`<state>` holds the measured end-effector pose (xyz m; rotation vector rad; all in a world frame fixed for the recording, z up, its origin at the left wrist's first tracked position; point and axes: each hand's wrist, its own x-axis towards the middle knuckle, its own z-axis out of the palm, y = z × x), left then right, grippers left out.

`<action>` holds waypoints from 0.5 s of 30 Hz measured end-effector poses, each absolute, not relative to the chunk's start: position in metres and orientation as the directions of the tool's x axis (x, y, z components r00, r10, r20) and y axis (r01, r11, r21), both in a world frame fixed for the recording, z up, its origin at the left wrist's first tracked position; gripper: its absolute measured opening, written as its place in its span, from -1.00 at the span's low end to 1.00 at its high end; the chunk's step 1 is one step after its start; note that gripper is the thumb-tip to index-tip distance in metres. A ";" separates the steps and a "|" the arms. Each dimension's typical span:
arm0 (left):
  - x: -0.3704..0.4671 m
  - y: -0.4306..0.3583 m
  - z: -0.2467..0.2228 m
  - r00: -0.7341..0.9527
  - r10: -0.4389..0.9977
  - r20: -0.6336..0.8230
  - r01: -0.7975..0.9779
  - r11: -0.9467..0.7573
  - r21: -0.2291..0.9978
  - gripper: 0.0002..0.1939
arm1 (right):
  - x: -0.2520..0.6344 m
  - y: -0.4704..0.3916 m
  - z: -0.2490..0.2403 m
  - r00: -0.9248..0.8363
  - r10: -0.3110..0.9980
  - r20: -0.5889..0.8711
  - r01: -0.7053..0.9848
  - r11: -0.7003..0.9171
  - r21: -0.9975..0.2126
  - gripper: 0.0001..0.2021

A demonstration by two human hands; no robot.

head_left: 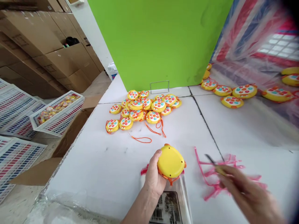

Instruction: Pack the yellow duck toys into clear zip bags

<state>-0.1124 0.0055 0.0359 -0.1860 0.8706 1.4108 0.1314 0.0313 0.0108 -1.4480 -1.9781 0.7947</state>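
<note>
The yellow toy (pixel 171 161) is in the left hand (pixel 154 179), above the near middle of the bench (pixel 93 161), its back facing up; these fingers are bent around its left side. Under it lies a clear bag (pixel 185 196). At right, the right hand (pixel 243 186) has fingers closed on a blurred knife (pixel 211 160), over pink ribbons (pixel 210 195). Farther, similar toys (pixel 144 105) are piled before a green board (pixel 161 43).

A rounded plastic toy (pixel 171 162), near, shows a yellow back and orange nubs (with dark dots, I notice). Farther off, rounded plastic toys (pixel 158 105) have yellow rims and white faces dotted red and turquoise; the flat far panel (pixel 158 40) is lime green, the thin strips (pixel 212 192) at right pink.
</note>
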 end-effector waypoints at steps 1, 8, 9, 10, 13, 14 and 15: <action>-0.112 0.005 0.039 -0.100 0.780 -0.618 -0.903 0.189 0.385 -0.65 | 0.110 0.030 0.014 -0.319 0.942 0.102 0.608 0.286 -0.740 -0.72; -0.116 0.001 0.046 -0.338 0.732 -0.591 -0.851 0.031 0.525 -0.68 | 0.027 0.033 0.046 -0.462 0.869 0.179 0.496 0.420 -0.760 -0.84; -0.116 0.001 0.045 -0.350 0.727 -0.590 -0.849 0.020 0.528 -0.70 | 0.025 0.035 0.047 -0.457 0.873 0.174 0.508 0.416 -0.754 -0.83; -0.116 0.002 0.045 -0.361 0.724 -0.588 -0.848 0.007 0.530 -0.72 | 0.025 0.037 0.047 -0.452 0.878 0.161 0.517 0.404 -0.754 -0.83; -0.115 0.003 0.044 -0.374 0.736 -0.564 -0.848 -0.027 0.529 -0.76 | 0.023 0.036 0.048 -0.473 0.872 0.126 0.486 0.377 -0.788 -0.89; -0.114 0.004 0.044 -0.376 0.744 -0.552 -0.847 -0.035 0.530 -0.76 | 0.021 0.035 0.047 -0.484 0.867 0.119 0.472 0.373 -0.799 -0.87; -0.113 0.004 0.045 -0.377 0.752 -0.541 -0.844 -0.038 0.536 -0.76 | 0.019 0.033 0.047 -0.491 0.863 0.118 0.467 0.375 -0.800 -0.85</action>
